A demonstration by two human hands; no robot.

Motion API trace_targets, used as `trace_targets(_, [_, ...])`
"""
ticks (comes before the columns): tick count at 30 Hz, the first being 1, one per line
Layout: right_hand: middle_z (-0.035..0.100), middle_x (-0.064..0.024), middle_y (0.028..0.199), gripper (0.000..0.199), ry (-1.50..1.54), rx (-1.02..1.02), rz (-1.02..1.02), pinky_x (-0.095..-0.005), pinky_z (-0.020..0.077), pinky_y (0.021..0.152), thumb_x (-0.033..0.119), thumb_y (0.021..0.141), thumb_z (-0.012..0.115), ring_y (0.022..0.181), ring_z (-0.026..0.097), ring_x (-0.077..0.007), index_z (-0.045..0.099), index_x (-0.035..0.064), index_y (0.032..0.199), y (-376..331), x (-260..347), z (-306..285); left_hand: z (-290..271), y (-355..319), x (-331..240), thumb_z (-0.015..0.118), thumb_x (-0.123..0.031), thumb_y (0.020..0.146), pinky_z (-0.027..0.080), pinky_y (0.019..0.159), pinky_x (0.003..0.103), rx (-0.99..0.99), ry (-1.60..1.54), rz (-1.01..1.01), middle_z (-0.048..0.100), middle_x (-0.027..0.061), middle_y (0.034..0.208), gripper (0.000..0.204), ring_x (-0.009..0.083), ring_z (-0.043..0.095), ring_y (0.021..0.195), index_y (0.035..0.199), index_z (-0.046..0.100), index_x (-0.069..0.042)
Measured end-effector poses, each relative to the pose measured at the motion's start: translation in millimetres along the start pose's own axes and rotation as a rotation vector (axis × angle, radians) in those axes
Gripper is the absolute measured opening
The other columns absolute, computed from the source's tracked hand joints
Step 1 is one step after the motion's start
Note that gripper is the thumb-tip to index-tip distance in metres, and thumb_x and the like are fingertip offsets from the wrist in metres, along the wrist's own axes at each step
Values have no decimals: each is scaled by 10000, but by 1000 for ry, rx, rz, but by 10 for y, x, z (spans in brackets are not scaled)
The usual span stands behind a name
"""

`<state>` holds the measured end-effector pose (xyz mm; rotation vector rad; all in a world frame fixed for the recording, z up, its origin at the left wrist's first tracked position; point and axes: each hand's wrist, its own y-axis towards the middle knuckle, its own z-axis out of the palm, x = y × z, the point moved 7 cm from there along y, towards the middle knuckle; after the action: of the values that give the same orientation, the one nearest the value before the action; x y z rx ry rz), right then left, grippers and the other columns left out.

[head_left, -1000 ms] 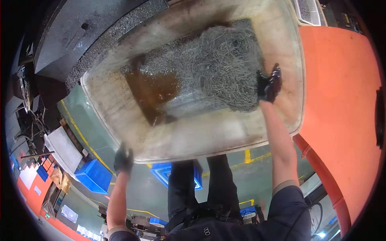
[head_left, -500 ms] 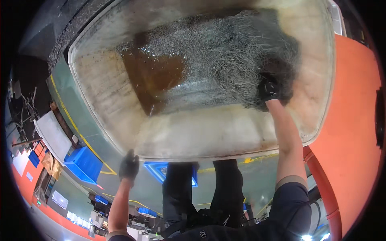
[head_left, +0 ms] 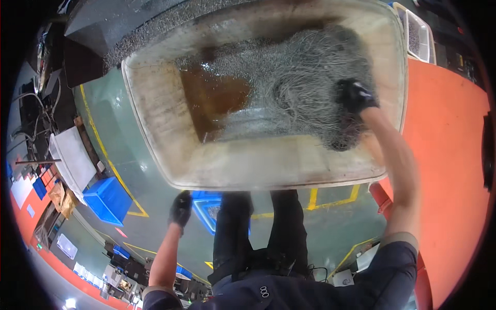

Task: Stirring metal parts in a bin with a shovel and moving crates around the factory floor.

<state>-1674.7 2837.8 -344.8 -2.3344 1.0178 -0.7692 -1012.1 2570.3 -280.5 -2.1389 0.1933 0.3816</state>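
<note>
My right hand (head_left: 356, 96), in a black glove, reaches into a large off-white tub. Its fingers are curled into a tangle of thin grey metal shavings (head_left: 315, 77) at the tub's right end; the fingertips are hidden among the strands. The lower edge of the tangle hangs against the tub's near wall. My left hand (head_left: 181, 208), also black-gloved, is just outside the tub's near left corner, with its fingers loosely extended and nothing in it. Brown liquid (head_left: 214, 98) pools at the left of the tub's bottom, with fine shiny bits beside it.
The tub's pale rim (head_left: 274, 187) runs in front of my legs. An orange surface (head_left: 444, 150) lies to the right. A blue bin (head_left: 108, 200) and a white panel (head_left: 75, 163) stand at left. Another blue container (head_left: 206, 219) is beneath the near rim. A white crate (head_left: 417, 36) stands far right.
My right hand has moved up and to the right, and the shavings around it have shifted and bunched up. My left hand has come off the rim slightly. The whole view has shifted.
</note>
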Motion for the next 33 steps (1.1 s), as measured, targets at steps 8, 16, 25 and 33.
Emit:
trace_targets(8, [503,-168,1315,820,-60,-163,519,-443,475,897,410,704,738,1099,556,-364,373,180,1402,-42,-1126,610,542,136,587,569,-278,949,510,745,283,294,-278,-150,651,46,1010,339,142,625,860,1221,549,-76])
trace_targets(16, [88,-147,1554,1176,-195,-35,447,-510,221,1123,466,617,795,1401,168,-400,95,134,1501,154,-475,1330,596,143,756,591,-198,936,494,752,276,274,-649,-429,650,42,1043,307,138,620,893,1218,540,-87])
trace_targets(25, [508,-197,1311,680,-188,-250,122,-397,418,982,335,769,644,1155,513,-363,430,85,1364,401,-1153,1812,812,230,972,558,-155,937,482,718,276,258,-576,-575,643,48,1026,270,152,620,870,1200,554,-91])
trace_targets(33, [500,-164,1348,524,-110,171,66,-410,376,1021,214,793,606,1211,484,-312,536,78,1294,317,491,1902,569,20,804,589,-319,930,520,799,334,280,-491,-542,655,90,1049,379,186,643,921,1202,562,-56])
